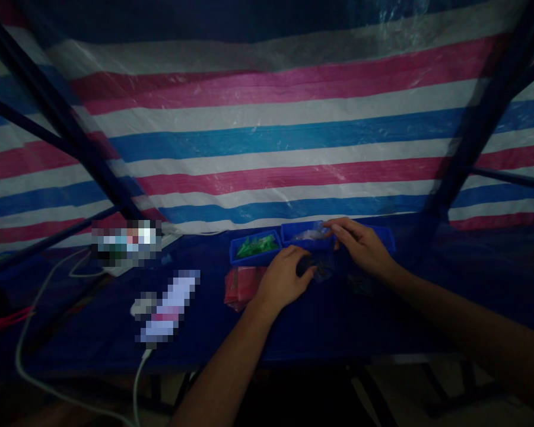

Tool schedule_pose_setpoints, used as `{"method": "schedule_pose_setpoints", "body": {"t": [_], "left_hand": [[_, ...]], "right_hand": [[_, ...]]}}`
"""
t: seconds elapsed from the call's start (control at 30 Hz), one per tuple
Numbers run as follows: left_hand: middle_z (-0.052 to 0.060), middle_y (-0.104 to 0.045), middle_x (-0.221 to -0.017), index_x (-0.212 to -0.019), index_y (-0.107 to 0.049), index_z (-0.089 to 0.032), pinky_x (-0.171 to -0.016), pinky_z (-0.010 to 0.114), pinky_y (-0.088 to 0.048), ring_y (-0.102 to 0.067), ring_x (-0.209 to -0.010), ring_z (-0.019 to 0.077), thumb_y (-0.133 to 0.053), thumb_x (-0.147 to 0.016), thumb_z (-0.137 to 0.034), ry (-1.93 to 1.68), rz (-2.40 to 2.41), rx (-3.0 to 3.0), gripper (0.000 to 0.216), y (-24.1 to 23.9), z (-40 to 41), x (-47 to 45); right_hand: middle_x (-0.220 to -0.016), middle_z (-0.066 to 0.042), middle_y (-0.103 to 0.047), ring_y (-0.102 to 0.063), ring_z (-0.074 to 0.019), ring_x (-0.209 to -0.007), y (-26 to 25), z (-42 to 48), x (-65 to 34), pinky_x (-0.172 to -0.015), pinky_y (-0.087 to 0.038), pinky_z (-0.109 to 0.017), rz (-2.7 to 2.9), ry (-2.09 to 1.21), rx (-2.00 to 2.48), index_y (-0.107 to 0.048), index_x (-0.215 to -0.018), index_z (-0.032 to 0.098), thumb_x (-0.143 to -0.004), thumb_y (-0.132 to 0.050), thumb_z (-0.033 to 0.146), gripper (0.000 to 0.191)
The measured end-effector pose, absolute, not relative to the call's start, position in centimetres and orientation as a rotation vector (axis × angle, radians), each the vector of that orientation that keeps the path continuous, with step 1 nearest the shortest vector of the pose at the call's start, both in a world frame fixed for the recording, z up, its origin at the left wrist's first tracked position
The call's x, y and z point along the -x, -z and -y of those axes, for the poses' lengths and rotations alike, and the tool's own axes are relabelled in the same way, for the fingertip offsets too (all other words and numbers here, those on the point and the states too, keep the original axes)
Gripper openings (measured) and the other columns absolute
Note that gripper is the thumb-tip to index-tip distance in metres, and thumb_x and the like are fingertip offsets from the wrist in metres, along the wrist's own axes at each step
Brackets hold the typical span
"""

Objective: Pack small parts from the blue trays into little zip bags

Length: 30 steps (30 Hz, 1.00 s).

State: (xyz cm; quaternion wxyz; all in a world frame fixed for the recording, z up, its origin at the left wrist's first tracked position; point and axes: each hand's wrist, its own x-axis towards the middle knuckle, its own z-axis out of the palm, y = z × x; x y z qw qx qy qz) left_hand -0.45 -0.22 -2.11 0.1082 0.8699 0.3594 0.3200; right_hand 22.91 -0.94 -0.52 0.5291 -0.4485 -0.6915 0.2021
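Note:
My left hand (285, 279) rests on the dark blue table (329, 332) with its fingers curled round a small dark object (305, 265) that I cannot make out. My right hand (360, 243) is just to its right, fingers bent, reaching over the front rim of a blue bin (302, 236) and pinching something small and clear. The lighting is dim and the fingertips are hard to read.
A second blue bin (254, 246) with green pieces stands to the left. Red packets (240, 286) lie in front of it. White cables (26, 338) trail at the left. A striped tarp (267, 130) hangs behind, with dark poles (66, 124) on both sides.

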Motion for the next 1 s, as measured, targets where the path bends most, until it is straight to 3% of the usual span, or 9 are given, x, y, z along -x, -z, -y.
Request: {"method": "schedule_pose_setpoints", "body": {"t": [0.07, 0.23, 0.47, 0.67, 0.73, 0.87, 1.0], "left_hand": [[0.011, -0.067, -0.126, -0.120, -0.070, -0.019, -0.110, 0.045, -0.048, -0.062, -0.119, 0.0285, -0.072, -0.089, -0.032, -0.853, -1.020, -2.609, 0.033, 2.5, 0.2, 0.5], [0.011, -0.068, -0.126, -0.122, -0.071, -0.021, -0.108, 0.044, -0.049, -0.064, -0.116, 0.0274, -0.069, -0.091, -0.028, -0.746, -1.021, -2.636, 0.032, 3.0, -0.2, 0.7], [0.008, -0.072, -0.112, -0.112, -0.074, -0.022, -0.099, 0.040, -0.054, -0.068, -0.105, 0.0246, -0.062, -0.093, -0.018, -0.783, -1.071, -2.620, 0.023, 2.7, -0.3, 0.7], [0.007, -0.074, -0.107, -0.109, -0.075, -0.023, -0.096, 0.040, -0.055, -0.070, -0.101, 0.0245, -0.063, -0.091, -0.019, -0.791, -1.137, -2.622, 0.022, 2.4, -0.2, 0.8], [0.007, -0.075, -0.105, -0.107, -0.077, -0.023, -0.095, 0.040, -0.055, -0.070, -0.099, 0.0240, -0.061, -0.092, -0.020, -0.786, -1.132, -2.639, 0.021, 2.4, -0.2, 0.8], [0.007, -0.076, -0.103, -0.105, -0.077, -0.023, -0.094, 0.039, -0.055, -0.071, -0.096, 0.0237, -0.058, -0.095, -0.021, -0.809, -1.137, -2.658, 0.022, 2.2, -0.1, 0.7], [0.006, -0.076, -0.106, -0.109, -0.075, -0.022, -0.095, 0.040, -0.055, -0.071, -0.098, 0.0242, -0.056, -0.097, -0.020, -0.956, -1.201, -2.577, 0.022, 1.5, 0.1, 0.6]], "right_hand": [[-0.116, -0.007, -0.073, -0.070, -0.0222, -0.085, 0.6, 0.7, -23.0, -0.080, -0.059, -0.040, 1.630, -0.438, 1.071, -0.069, -0.125, 0.028, -0.102, -0.049, 0.051, 0.038], [-0.146, -0.010, -0.058, -0.061, -0.0285, -0.125, 1.0, 0.2, -22.9, -0.103, -0.053, -0.047, 1.755, -0.195, 1.052, -0.061, -0.139, 0.028, -0.101, -0.054, 0.045, 0.042], [-0.160, -0.008, -0.045, -0.043, -0.0288, -0.147, 2.0, -0.6, -22.4, -0.123, -0.035, -0.053, 1.915, -0.111, 1.053, -0.046, -0.153, 0.030, -0.101, -0.054, 0.044, 0.054], [-0.167, -0.007, -0.034, -0.036, -0.0285, -0.152, 2.0, -0.7, -22.4, -0.125, -0.033, -0.054, 1.990, -0.044, 1.078, -0.032, -0.161, 0.031, -0.100, -0.056, 0.041, 0.066], [-0.166, -0.006, -0.035, -0.036, -0.0295, -0.152, 2.1, -0.7, -22.4, -0.125, -0.033, -0.055, 2.047, -0.040, 1.069, -0.037, -0.159, 0.031, -0.099, -0.058, 0.041, 0.065], [-0.165, -0.004, -0.038, -0.040, -0.0319, -0.149, 2.4, -0.7, -22.5, -0.122, -0.037, -0.057, 2.140, -0.065, 1.042, -0.062, -0.140, 0.031, -0.098, -0.058, 0.040, 0.042], [-0.154, -0.007, -0.053, -0.049, -0.0302, -0.143, 2.1, -0.3, -22.5, -0.119, -0.040, -0.058, 2.072, -0.057, 0.987, -0.065, -0.135, 0.029, -0.098, -0.059, 0.034, 0.038]]}}
